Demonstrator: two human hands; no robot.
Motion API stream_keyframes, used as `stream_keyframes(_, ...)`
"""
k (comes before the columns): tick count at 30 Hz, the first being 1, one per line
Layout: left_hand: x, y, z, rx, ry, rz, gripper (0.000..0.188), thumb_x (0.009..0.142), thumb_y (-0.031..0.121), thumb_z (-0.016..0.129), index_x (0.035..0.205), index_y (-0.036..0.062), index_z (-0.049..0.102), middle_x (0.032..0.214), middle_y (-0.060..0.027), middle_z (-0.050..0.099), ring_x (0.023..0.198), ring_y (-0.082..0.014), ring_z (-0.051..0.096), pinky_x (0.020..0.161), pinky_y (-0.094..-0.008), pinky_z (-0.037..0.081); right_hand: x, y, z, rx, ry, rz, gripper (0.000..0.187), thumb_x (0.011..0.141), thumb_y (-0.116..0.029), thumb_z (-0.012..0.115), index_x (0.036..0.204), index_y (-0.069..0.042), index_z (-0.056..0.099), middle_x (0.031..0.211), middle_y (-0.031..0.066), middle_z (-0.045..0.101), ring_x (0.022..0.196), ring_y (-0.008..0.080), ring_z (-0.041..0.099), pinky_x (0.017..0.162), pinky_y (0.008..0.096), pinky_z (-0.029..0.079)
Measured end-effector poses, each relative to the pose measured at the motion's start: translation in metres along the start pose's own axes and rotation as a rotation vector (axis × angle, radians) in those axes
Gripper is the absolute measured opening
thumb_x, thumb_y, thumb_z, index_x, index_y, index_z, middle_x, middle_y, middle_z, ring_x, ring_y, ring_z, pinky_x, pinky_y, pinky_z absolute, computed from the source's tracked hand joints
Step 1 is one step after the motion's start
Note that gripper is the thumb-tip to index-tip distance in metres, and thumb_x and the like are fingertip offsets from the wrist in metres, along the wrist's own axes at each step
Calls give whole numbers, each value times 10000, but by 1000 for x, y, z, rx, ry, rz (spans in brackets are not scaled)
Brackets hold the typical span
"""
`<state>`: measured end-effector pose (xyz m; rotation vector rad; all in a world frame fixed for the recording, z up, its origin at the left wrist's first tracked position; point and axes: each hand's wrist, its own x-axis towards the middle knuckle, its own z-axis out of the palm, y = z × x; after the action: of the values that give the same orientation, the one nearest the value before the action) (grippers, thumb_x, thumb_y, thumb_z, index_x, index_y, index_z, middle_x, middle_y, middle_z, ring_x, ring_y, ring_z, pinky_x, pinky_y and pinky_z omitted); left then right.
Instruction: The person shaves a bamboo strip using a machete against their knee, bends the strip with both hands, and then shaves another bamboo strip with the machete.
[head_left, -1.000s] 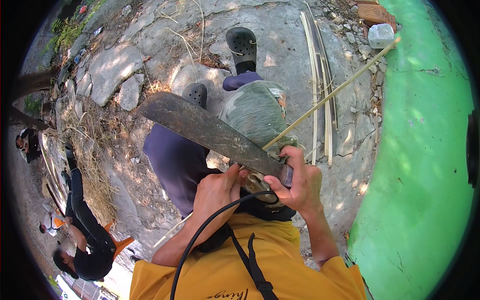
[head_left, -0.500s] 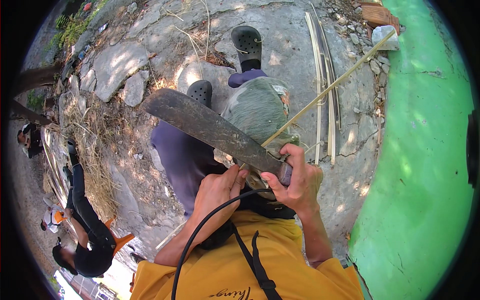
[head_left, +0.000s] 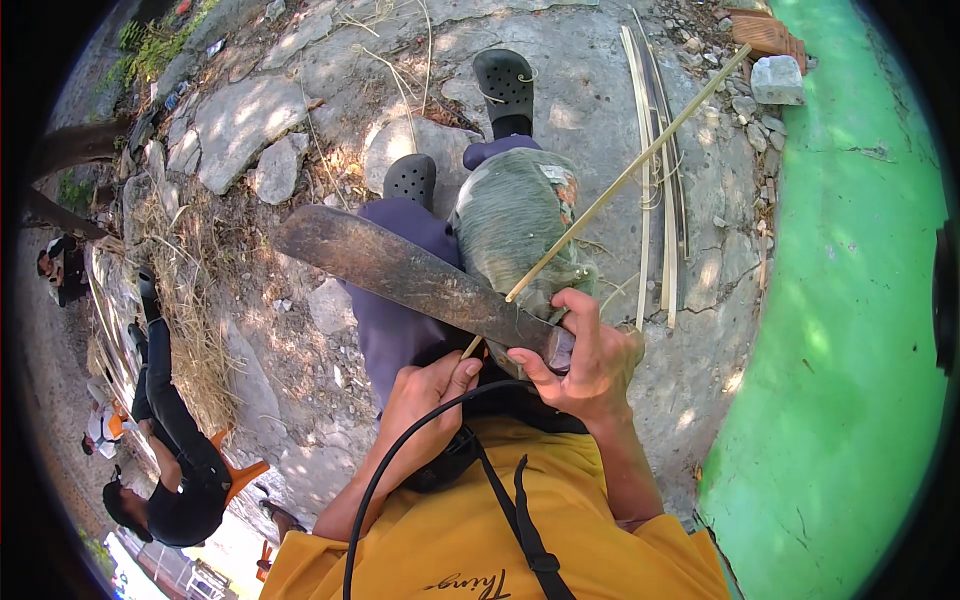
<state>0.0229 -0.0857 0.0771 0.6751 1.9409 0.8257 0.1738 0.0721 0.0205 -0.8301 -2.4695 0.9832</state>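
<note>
A long thin bamboo strip (head_left: 630, 180) runs from the upper right down beneath the blade of a dark, worn machete (head_left: 390, 265). Its near end comes out below the blade, pinched between the thumb and fingers of my left hand (head_left: 425, 400). My right hand (head_left: 590, 370) grips the machete at its short handle (head_left: 560, 350), thumb and forefinger around it; some fingers are hidden. The blade points left across my lap. Under the strip, a greenish wrapped sack pad (head_left: 515, 215) covers my right leg.
More bamboo strips (head_left: 655, 180) lie on the cracked concrete right of my leg. A pale block (head_left: 777, 80) and an orange brick (head_left: 765, 32) sit by the green surface (head_left: 830, 330). A black cable (head_left: 385, 460) hangs before me. At left, a person (head_left: 175, 480) sits on an orange stool.
My left hand has drawn back toward me with the strip's end, sliding the strip down under the blade. The machete stays in my right hand, shifted slightly.
</note>
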Motion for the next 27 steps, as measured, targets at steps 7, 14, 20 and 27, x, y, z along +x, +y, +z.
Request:
stream_keyframes(7,-34,-8,-27,45,-96,-98,397,1119,221,540,801,0,628,614,-129,530,540,-257,500,570,-374,408,10,15,-5,114,47,191,533,943,-458,782,1255,-101,538,649,64,626,496,288,618,487,397,432)
stream_keyframes(14,-10,-11,-31,83,-123,180,226,1096,220,593,1130,2,642,768,-245,658,741,-482,646,648,-507,476,6,5,-16,101,-16,189,519,983,-398,747,1324,-109,481,702,86,664,554,323,656,524,425,460)
stream_keyframes(20,13,10,-29,50,-116,106,172,1079,148,614,1048,-8,679,666,-106,628,590,-220,630,591,-371,477,2,-1,-31,83,-85,226,548,964,-390,772,1338,-118,479,744,98,708,608,334,700,561,440,500)
stream_keyframes(27,33,32,-8,-2,-7,295,156,1065,81,599,1004,-37,679,685,-104,653,608,-188,642,597,-341,482,7,2,-34,115,-66,165,625,899,-500,821,1292,-125,511,716,94,708,593,336,708,542,425,515)
